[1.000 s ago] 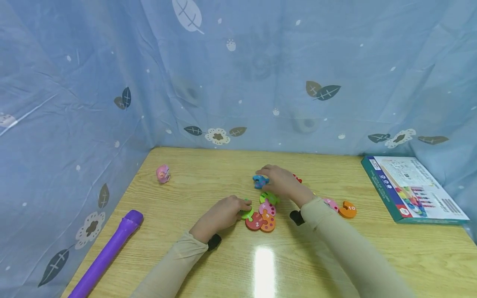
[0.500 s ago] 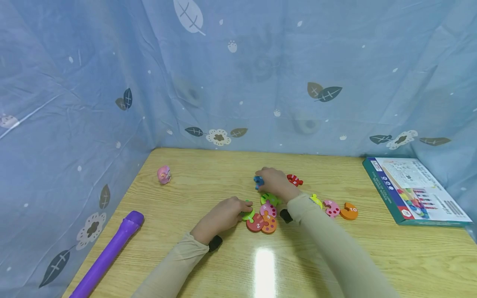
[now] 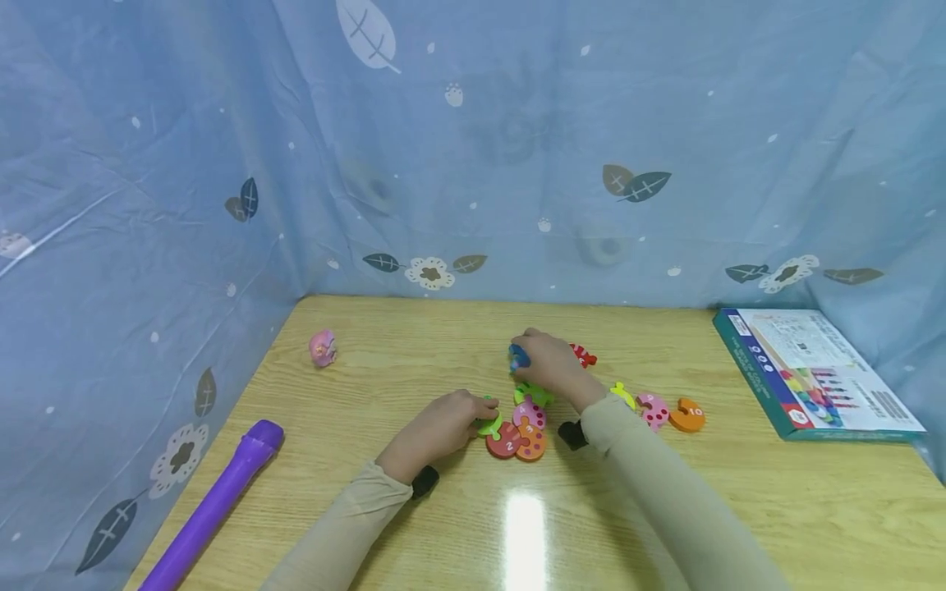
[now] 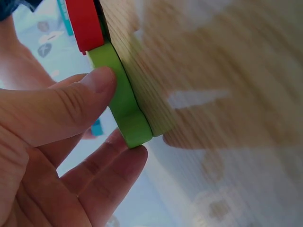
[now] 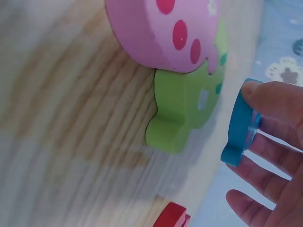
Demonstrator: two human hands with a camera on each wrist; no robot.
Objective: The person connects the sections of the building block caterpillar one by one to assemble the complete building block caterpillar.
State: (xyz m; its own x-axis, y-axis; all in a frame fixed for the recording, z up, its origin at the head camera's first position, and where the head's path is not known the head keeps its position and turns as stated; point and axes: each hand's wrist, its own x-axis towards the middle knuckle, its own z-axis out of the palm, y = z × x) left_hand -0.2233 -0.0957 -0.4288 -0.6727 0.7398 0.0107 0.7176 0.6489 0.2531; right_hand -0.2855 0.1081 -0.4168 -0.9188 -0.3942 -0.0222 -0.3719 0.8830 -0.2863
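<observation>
My left hand (image 3: pixel 441 423) pinches a light green puzzle piece (image 4: pixel 120 94) at the left end of a joined chain on the table. That chain holds a red piece (image 3: pixel 505 443) marked 2, an orange piece (image 3: pixel 530 447) marked 3, a pink piece (image 3: pixel 529 414) marked 4 and a green piece (image 3: pixel 535 396) at its far end. Just beyond this end, my right hand (image 3: pixel 550 361) holds a blue puzzle piece (image 5: pixel 241 123) between thumb and fingers. In the right wrist view, a gap separates the blue piece from the green one. My right hand partly hides the blue piece in the head view.
A red striped piece (image 3: pixel 583 355), a yellow piece (image 3: pixel 622 395), a pink piece (image 3: pixel 653 410) and an orange piece (image 3: pixel 687 415) marked 10 lie rightward. A box (image 3: pixel 820 373) lies far right. A purple microphone-shaped stick (image 3: pixel 214 505) and small pink toy (image 3: pixel 323 348) are left.
The blue piece has turned in my right hand and is more covered by it. My right wrist and forearm have shifted left, uncovering pieces on the right. My left hand stays on the light green piece.
</observation>
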